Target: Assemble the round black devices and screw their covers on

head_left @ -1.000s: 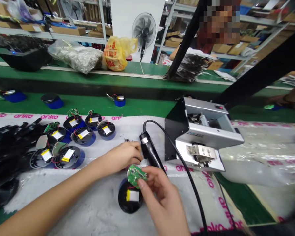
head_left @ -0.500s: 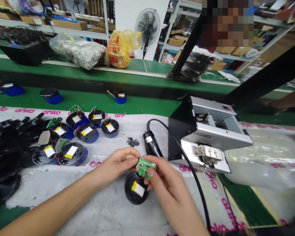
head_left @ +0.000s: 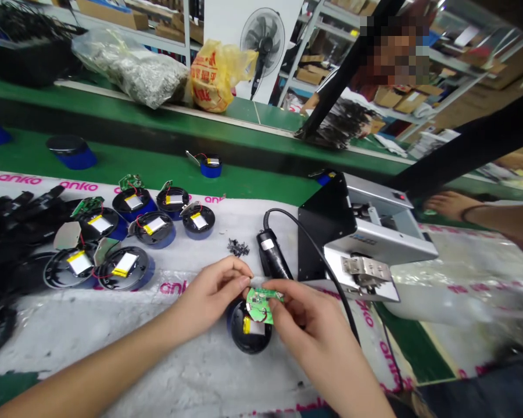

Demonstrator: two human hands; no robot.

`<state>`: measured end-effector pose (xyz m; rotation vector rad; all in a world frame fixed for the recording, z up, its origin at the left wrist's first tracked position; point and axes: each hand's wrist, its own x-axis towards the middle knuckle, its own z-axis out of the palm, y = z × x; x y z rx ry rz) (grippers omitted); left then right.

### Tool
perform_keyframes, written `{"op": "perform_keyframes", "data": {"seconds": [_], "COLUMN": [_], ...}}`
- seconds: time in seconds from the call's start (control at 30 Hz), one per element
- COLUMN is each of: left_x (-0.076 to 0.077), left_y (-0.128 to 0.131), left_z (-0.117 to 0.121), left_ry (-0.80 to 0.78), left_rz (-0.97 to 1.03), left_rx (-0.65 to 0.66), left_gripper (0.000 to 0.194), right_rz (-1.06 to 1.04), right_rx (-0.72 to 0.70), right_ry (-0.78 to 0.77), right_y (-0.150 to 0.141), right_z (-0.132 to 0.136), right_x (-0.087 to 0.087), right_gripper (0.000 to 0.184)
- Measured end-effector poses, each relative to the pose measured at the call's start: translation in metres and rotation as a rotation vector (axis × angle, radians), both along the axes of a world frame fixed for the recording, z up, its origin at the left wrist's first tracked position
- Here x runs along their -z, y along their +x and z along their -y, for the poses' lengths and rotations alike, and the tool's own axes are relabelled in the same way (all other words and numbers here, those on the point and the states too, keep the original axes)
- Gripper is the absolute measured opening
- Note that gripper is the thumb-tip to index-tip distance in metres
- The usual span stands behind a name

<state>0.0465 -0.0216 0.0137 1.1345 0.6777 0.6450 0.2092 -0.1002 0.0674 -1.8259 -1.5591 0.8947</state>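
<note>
A green circuit board (head_left: 259,305) is pinched between thumb and fingers of my right hand (head_left: 311,322), tilted above a round black housing (head_left: 249,346). Inside that housing lies a silver battery (head_left: 255,327) with a yellow end strip; thin wires show at the board's lower edge. My left hand (head_left: 218,296) is closed, thumb and forefinger pressed together at the board's upper left edge. Whatever sits between those fingertips is too small to make out. Just beyond my hands are a pile of small black parts (head_left: 237,247) and a black cylindrical tool (head_left: 273,255) with a cable.
Several similar housings (head_left: 126,268) with batteries and boards stand at the left, beside black parts (head_left: 21,226). A silver and black machine (head_left: 366,232) stands at the right. Beyond it rests another person's hand (head_left: 451,203). A yellow bag (head_left: 211,78) sits on the back ledge.
The board has turned to show its face more flatly, and both hands have shifted slightly right. Another person's hand now rests beyond the machine. The whole view has shifted a little.
</note>
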Motion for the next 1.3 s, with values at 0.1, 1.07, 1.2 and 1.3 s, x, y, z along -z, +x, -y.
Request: {"op": "perform_keyframes", "data": {"seconds": [0.1,1.07,1.2,1.3], "left_x": [-0.001,0.003,0.002,0.001], "left_y": [0.0,-0.007,-0.009,-0.01], "left_z": [0.006,-0.011,-0.013,-0.014], "left_ry": [0.157,-0.337,-0.403,-0.42], "left_rz": [-0.125,0.179,0.213,0.226], "left_rx": [-0.076,-0.159,-0.121,-0.104], "left_gripper": [0.009,0.022,0.019,0.019], "right_rz": [-0.006,0.28,0.323,0.315], "right_rx": [-0.006,0.022,-0.053,-0.081], "right_ry": [0.024,0.312,0.346,0.482], "right_y": [-0.003,-0.022,-0.02,-0.017], "right_z": [0.003,0.012,0.013,0.009], "right_x": [0.002,0.019,0.023,0.03], "right_gripper": [0.025,0.036,0.041,0.039]}}
